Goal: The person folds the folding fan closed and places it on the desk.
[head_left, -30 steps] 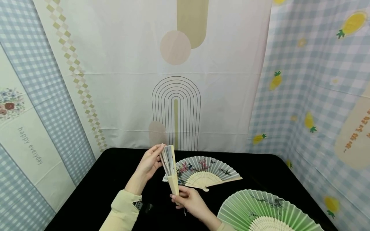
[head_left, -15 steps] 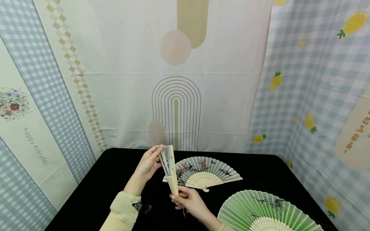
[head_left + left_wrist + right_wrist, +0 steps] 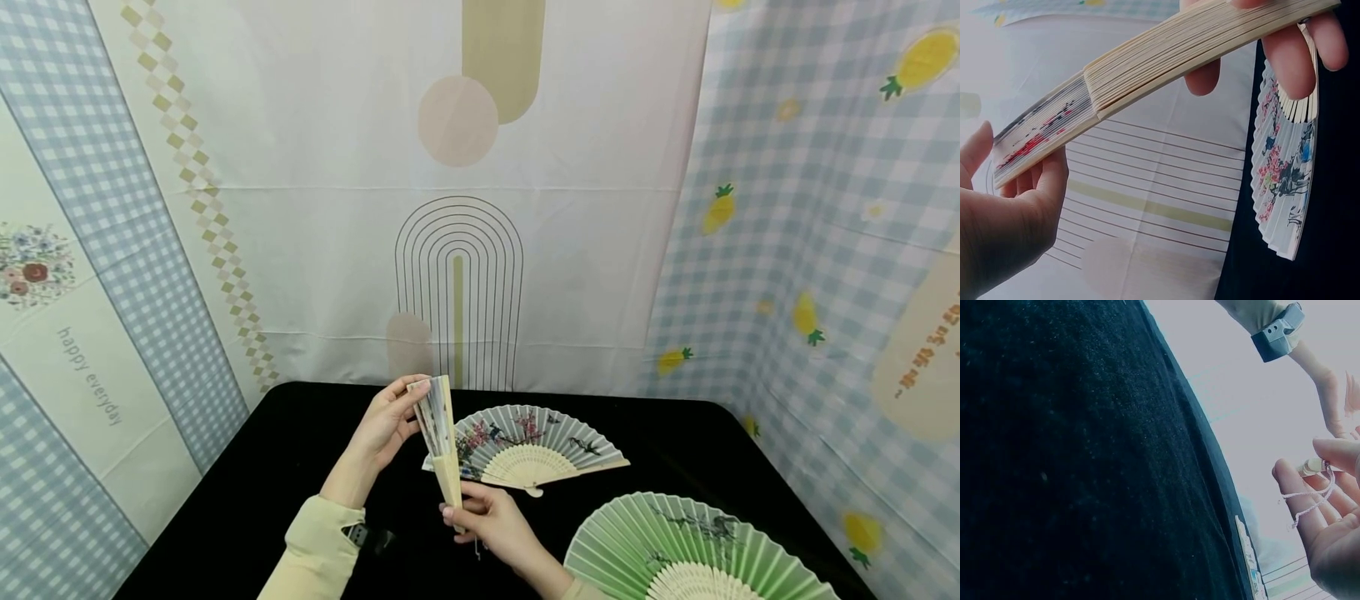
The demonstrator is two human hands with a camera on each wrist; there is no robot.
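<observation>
Only right wrist view shows thread [image 3: 1310, 499] at right hand [image 3: 1335, 506].

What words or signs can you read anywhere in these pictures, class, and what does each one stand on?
"happy everyday": on the left backdrop cloth, beneath its flower print.
Orange lettering on the cream patch of the pineapple cloth at right: too blurred and cut off to read.
The fans, hands and black table carry no readable text.

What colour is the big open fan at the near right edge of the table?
The open fan is light green with a dark branch print and pale ribs. The head view shows it best.
</observation>
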